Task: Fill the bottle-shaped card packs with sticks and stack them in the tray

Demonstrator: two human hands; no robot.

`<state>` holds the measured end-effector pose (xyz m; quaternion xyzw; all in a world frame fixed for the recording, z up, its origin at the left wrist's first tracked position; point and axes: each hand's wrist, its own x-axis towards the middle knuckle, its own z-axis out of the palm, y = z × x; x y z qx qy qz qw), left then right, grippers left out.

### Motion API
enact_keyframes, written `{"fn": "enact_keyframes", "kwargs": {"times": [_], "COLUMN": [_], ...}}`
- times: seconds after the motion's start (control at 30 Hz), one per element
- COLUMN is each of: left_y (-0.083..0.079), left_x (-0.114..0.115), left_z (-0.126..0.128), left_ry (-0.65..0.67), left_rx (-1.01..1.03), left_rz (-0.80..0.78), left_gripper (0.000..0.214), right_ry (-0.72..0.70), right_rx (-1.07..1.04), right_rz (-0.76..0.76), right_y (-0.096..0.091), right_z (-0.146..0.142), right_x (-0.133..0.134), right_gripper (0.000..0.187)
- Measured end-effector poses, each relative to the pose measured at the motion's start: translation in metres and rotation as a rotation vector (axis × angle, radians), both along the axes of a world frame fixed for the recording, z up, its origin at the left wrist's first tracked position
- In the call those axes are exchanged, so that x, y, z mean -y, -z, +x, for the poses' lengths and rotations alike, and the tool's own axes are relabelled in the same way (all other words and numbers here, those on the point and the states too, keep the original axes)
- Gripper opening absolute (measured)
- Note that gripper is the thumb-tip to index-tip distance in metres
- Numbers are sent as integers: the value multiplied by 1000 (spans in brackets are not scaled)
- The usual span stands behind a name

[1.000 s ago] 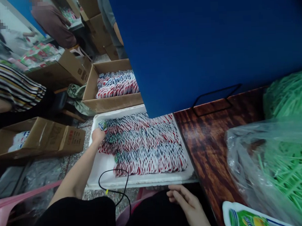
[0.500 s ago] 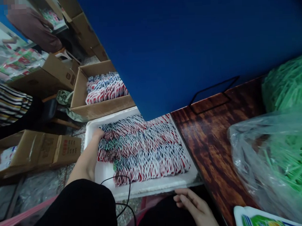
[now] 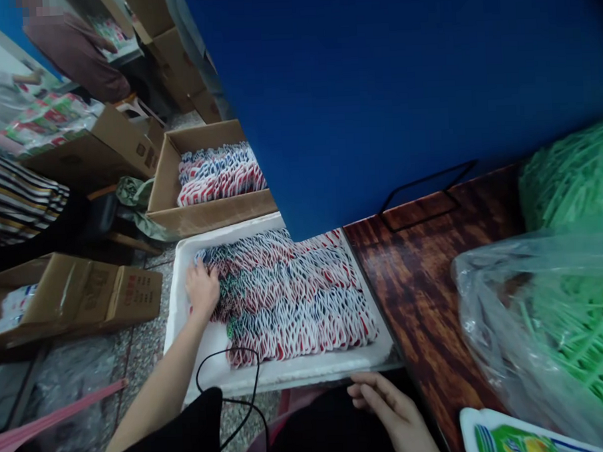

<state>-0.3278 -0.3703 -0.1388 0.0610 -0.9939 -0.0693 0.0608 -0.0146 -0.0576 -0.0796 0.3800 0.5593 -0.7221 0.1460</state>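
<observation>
In the head view, my left hand (image 3: 203,287) reaches into a white foam box (image 3: 298,374). Its fingers are apart and touch the left end of the upper rows of packed flat pieces (image 3: 295,313). These thin pieces have white edges with red, blue and green print, and stand on edge in several wavy rows. My fingertips are partly hidden among them. My right hand (image 3: 389,409) rests over my lap by the box's near edge, fingers loosely bent and thumb apart, with nothing visible in it.
A large blue panel (image 3: 376,96) overhangs the box's far corner. On the brown table (image 3: 408,281) are a clear bag of green strips (image 3: 580,320) and a printed white piece (image 3: 520,436). Cardboard boxes (image 3: 211,220) and co-workers (image 3: 74,49) are on the left. A black cable (image 3: 258,374) crosses the box's front.
My left hand has come from the foam box's left wall over the ends of the rows, nearer to me, and more of it shows. My right hand is nearly unmoved.
</observation>
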Motion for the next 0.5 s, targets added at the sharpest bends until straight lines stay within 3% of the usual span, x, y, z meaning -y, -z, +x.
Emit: {"fn": "enact_keyframes", "kwargs": {"times": [0.13,0.27,0.5], "left_y": [17,27,14], "left_x": [-2,-13,-14], "left_z": [30,15,8], "left_ry": [118,122,82], "left_rx": [-19,8,-5], "left_rz": [-131,-137,-111], "left_gripper": [60,67,67], "right_ry": [-3,-45,8], "right_rx": [6,12,-28], "right_rz": [5,-3,-16], "right_y": [-1,-5,-8], "right_z": [-2,-6,7], "right_x": [1,6,-3], "right_gripper": [46,46,46]}}
